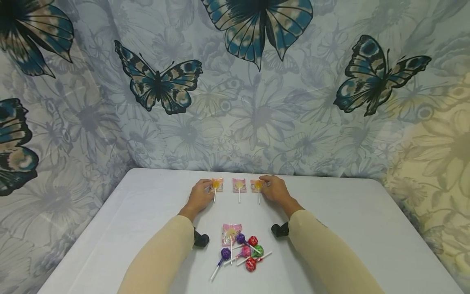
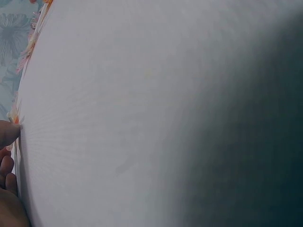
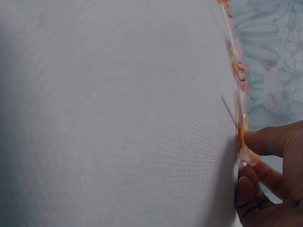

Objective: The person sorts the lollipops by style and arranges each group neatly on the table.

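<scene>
Three flat lollipops in clear printed wrappers lie in a row near the table's far edge, sticks pointing toward me. My left hand (image 1: 199,196) pinches the side of the left orange lollipop (image 1: 217,185). At the other end, my right hand (image 1: 277,190) holds the right orange lollipop (image 1: 258,185) by its wrapper. The right wrist view shows the thumb (image 3: 267,141) on that wrapper, with the other fingers curled below. Between the hands lies a pale yellow lollipop (image 1: 239,185) in a pink wrapper, untouched. In the left wrist view only the fingertips show, at the left edge.
Nearer me lies a loose pile: a pink-wrapped flat lollipop (image 1: 231,234) and several round ones, including a purple lollipop (image 1: 225,254), a green lollipop (image 1: 258,250) and a red lollipop (image 1: 251,264). A white cloth covers the table (image 1: 147,212). Butterfly-patterned fabric (image 1: 257,122) hangs behind.
</scene>
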The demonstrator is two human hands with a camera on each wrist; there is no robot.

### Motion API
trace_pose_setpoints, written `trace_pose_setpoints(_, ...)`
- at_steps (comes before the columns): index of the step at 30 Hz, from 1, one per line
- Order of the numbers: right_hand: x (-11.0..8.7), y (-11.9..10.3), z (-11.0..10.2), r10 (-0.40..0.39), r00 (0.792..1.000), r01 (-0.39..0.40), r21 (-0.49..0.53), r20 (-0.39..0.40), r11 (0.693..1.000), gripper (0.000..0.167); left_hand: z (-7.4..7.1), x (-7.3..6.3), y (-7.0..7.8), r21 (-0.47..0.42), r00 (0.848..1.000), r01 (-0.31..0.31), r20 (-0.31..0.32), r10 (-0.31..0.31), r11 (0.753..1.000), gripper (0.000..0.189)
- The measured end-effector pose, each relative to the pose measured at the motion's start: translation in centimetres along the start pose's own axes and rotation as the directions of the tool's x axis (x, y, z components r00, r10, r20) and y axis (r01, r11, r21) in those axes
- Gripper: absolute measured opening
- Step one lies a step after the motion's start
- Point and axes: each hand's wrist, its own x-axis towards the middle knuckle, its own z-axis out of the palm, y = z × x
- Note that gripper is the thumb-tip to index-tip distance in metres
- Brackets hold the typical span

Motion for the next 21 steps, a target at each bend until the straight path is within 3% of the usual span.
trace_pose_setpoints(10,-0.4,-0.1,-0.7,0.022,1.000,-0.023,0.026,0.015,0.999,0.039,-0.1,-0.1,0.1,0.000,1.000,-0.014,-0.004,0.014,1.000,0.047)
trace_pose_setpoints(15,-1.2,-0.2,-1.9,-0.025,1.000,0.026,0.087,-0.013,0.996,0.043,0.0,0.0,-0.1,0.015,1.000,-0.019,-0.005,0.019,1.000,0.046)
trace_pose_setpoints(21,-2.7,-1.4,-4.0,-0.119,0.988,0.132,0.143,-0.099,0.981,0.044,-0.2,0.0,0.1,0.001,1.000,-0.006,0.002,0.006,1.000,0.047)
